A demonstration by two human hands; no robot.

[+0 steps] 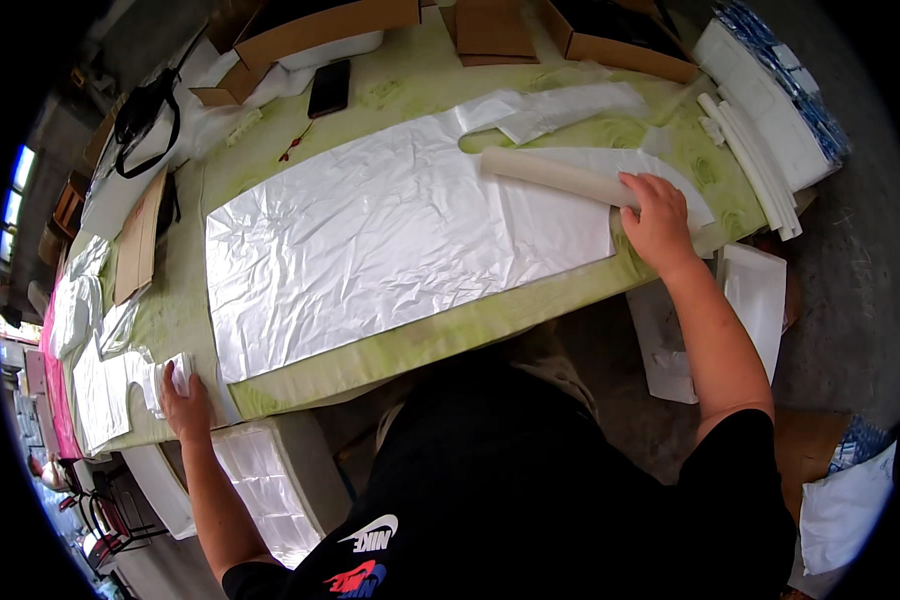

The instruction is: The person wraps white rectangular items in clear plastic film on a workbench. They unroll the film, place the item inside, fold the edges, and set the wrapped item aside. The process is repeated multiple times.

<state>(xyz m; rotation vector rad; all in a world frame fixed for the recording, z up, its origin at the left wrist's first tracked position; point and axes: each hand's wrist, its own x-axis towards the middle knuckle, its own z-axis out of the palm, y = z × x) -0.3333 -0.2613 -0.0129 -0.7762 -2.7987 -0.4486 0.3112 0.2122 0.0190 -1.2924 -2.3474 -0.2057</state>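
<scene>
A shiny white plastic apron (370,230) lies spread and wrinkled across the table, with its neck cut-out and straps toward the far right. Over its right part rests a pale off-white tube (550,175). My right hand (658,222) has its fingers curled over the near right end of this tube. At the table's left front corner, my left hand (183,400) grips a small folded bundle of white plastic (177,373). More white plastic (100,395) lies flat just left of it.
The table has a green patterned cover (390,372). A dark phone (330,88), open cardboard boxes (330,32) and a black strapped bag (142,115) are along the far side. White rolls (750,165) lie at the right edge. White bins (753,300) stand below the table.
</scene>
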